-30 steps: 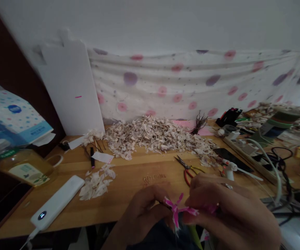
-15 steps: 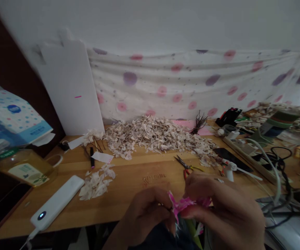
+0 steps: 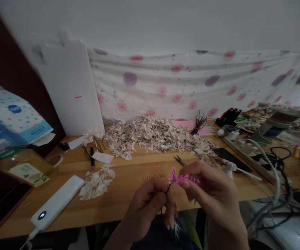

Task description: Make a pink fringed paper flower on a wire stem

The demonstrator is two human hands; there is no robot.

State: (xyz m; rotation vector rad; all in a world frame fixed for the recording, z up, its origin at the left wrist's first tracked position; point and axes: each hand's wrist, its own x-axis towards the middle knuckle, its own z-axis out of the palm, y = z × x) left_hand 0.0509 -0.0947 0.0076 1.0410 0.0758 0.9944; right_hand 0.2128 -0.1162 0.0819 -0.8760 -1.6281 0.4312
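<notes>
A thin dark stem (image 3: 168, 188) is pinched between the thumb and forefinger of my left hand (image 3: 150, 205), low over the front of the desk. At the stem's top sits a bright pink artificial flower (image 3: 177, 178) with ragged petals. My right hand (image 3: 212, 191) grips the flower's right side between thumb and fingers, hiding part of it. Behind the hands, the pliers (image 3: 179, 160) lie on the desk, mostly covered by my right hand. Several loose pale petals (image 3: 96, 184) lie to the left, and a large heap of similar petals (image 3: 152, 135) spreads across the back.
At the left stand a bottle of yellow liquid (image 3: 27, 170) and a tissue pack (image 3: 14, 114), with a white power bank (image 3: 57, 203) in front. On the right are a glue gun (image 3: 229, 167), a power strip (image 3: 251, 159) and tangled cables (image 3: 277, 173). A twig bundle (image 3: 200, 122) rests behind the heap.
Both hands have risen with the flower, my right hand also shifting left. The dark stem shows more clearly in my left fingers, and the pliers' handles are now covered.
</notes>
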